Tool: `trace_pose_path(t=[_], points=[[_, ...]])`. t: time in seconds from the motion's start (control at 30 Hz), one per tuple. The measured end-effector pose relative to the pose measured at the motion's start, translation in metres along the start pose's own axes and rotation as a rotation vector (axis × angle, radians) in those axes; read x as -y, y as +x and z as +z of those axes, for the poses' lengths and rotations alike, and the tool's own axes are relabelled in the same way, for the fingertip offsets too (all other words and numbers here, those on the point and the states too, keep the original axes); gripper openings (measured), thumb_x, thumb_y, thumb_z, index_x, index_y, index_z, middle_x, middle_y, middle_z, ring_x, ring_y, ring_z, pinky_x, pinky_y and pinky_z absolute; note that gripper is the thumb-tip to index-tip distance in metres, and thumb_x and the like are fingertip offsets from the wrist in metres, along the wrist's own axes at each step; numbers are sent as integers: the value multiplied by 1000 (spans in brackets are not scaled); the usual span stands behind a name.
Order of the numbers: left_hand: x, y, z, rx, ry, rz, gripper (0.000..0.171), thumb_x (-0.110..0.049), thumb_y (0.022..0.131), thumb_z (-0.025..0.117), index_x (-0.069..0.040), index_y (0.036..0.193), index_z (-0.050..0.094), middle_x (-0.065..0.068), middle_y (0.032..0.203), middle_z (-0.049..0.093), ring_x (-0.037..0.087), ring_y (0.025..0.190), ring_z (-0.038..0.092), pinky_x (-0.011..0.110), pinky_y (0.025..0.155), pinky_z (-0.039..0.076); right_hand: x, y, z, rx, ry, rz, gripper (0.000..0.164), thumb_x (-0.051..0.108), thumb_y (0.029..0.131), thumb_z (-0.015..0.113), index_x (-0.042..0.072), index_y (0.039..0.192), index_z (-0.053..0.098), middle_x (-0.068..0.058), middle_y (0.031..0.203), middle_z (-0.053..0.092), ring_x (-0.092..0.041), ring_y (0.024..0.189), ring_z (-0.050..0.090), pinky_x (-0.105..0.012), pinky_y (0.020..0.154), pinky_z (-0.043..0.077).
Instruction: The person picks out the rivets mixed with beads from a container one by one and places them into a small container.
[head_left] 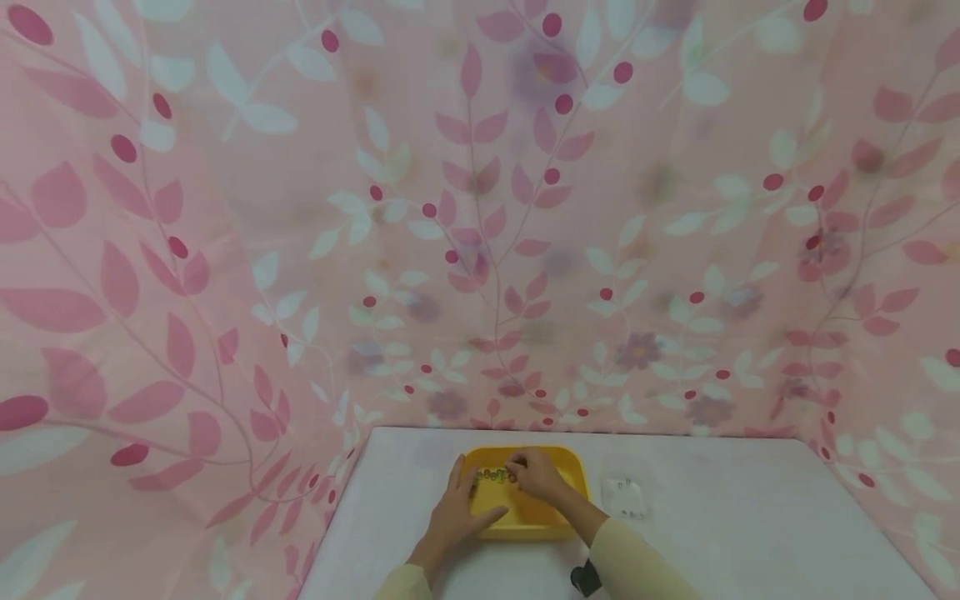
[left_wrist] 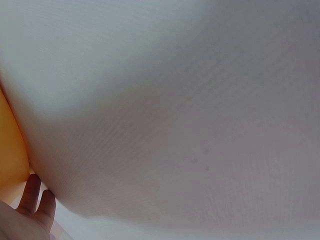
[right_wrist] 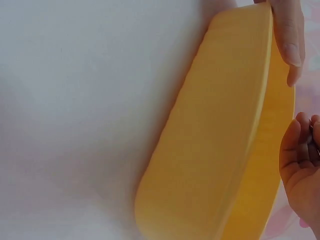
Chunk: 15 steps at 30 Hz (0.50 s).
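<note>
A yellow plastic tray (head_left: 525,533) stands on the white table. Over its left side lies my left hand (head_left: 452,515), thumb stretched out above the tray and fingers along the left rim. Two of its fingers (left_wrist: 31,195) touch the tray's outer wall in the left wrist view. A row of small green and reddish beads (head_left: 492,475) runs between the hands near the tray's back. My right hand (head_left: 536,475) pinches the right end of this bead string. In the right wrist view its fingertips are curled together above the rim, with a small dark bit between them.
To the right of the tray sits a clear plastic container (head_left: 624,497) with a few tiny things in it. A dark object (head_left: 585,577) shows beside the right sleeve. Pink leaf-patterned cloth (head_left: 495,250) hangs behind the table (head_left: 720,517) and at its sides.
</note>
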<state>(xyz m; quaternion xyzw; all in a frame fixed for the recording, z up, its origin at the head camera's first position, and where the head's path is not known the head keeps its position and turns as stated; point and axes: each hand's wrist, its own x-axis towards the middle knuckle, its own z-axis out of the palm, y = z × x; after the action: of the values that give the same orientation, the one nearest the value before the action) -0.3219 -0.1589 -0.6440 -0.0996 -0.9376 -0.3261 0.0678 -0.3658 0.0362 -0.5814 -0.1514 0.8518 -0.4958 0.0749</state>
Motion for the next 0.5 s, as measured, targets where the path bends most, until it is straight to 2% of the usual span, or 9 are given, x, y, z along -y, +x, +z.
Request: trace_pose_path(t=[0.07,0.23,0.37,0.5], points=[[0,0,1,11,-1,-7,100,-67,78,69,-4,149,40,17,165,15,44,128,53,54,84,56,3,-2,-6,-4,-18,-16,20,6,100,55,-9,101,68,-22,86,69,-25,72,65,-25,55,53],[2,1,5,16,-9,-12,103,-73,77,66,-7,151,39,14,166,13,45,131,49,56,85,55,12,-10,-23,-42,-72,-66,16,4,98,57,-5,94,69,-15,76,66,-10,61,54,-23,52,49],[2,0,4,18,-14,-26,101,-70,77,69,-8,151,39,15,166,14,46,133,48,59,89,53,13,-14,-35,-88,-105,-74,13,2,96,59,-1,91,70,-14,76,67,-11,60,56,-22,52,50],[3,-1,2,27,-8,-40,101,-69,76,69,-9,151,39,15,165,14,45,136,44,61,93,50,10,-16,-46,-117,-115,-44,12,3,96,60,1,92,71,-12,78,68,-19,65,63,-21,52,51]])
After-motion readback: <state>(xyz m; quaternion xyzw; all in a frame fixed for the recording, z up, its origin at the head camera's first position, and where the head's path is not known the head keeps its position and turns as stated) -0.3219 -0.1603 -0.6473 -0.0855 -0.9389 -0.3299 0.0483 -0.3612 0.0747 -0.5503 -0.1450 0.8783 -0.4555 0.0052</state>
